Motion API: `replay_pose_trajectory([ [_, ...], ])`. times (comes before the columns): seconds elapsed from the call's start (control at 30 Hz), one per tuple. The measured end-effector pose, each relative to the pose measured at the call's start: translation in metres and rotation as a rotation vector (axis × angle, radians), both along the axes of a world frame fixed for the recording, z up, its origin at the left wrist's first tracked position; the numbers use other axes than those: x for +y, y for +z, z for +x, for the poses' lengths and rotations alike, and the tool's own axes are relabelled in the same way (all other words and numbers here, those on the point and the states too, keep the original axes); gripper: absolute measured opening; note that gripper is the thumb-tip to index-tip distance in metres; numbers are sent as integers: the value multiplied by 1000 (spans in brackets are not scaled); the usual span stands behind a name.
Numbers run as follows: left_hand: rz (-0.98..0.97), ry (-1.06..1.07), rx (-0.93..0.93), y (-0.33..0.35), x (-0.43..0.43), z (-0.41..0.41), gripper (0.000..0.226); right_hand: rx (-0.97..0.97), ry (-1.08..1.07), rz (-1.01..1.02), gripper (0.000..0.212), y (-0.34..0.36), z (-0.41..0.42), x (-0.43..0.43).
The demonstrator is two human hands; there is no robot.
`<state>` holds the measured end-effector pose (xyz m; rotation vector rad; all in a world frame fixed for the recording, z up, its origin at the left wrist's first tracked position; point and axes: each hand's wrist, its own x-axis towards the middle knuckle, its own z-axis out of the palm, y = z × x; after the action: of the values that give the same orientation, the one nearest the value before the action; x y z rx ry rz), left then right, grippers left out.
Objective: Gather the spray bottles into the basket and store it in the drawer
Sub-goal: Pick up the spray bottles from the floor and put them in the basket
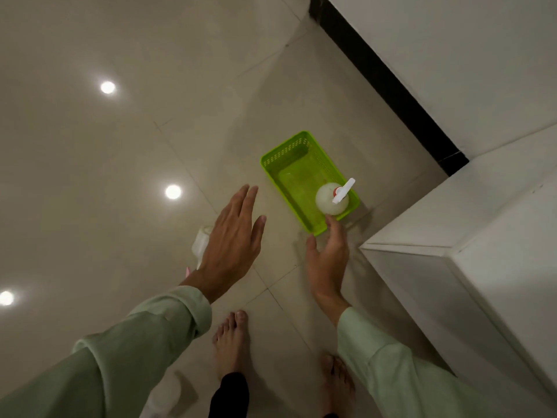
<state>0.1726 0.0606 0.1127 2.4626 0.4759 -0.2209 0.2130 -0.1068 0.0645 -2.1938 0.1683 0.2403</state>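
A bright green plastic basket [287,159] lies on the tiled floor in the middle of the view. A white spray bottle [330,200] with a white trigger head stands upright in its near right corner. A second pale bottle [201,240] lies on the floor to the left, mostly hidden behind my left hand [233,242]. That hand is flat, fingers spread, holding nothing. My right hand [328,260] is open just below the basket's near corner, its fingertips close to the rim, empty.
A white cabinet [482,282] with an open drawer front juts in from the right. A black skirting strip [388,86] runs along the white wall behind. My bare feet [232,342] stand below the hands. Ceiling lights reflect on the floor at left.
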Motion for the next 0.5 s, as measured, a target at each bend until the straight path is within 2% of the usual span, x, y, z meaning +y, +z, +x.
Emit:
replay_pose_trajectory([
  [0.3,-25,295,57,47,-13,-107,60,17,482,-6,55,60,-38,5],
  [0.5,-68,473,117,50,2,-156,59,82,781,-127,62,73,-47,37],
])
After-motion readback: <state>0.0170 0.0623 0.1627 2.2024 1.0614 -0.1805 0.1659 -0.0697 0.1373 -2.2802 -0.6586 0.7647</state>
